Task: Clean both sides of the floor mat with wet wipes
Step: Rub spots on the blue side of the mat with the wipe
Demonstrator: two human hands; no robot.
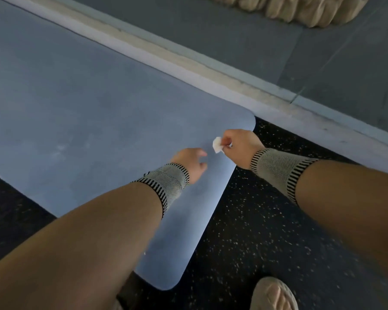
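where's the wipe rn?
Head view: the wipe is pinched in the right hand, over the mat's near right corner, beside the left hand.

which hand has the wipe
The right hand: it pinches the white wipe over the mat. The left hand holds nothing.
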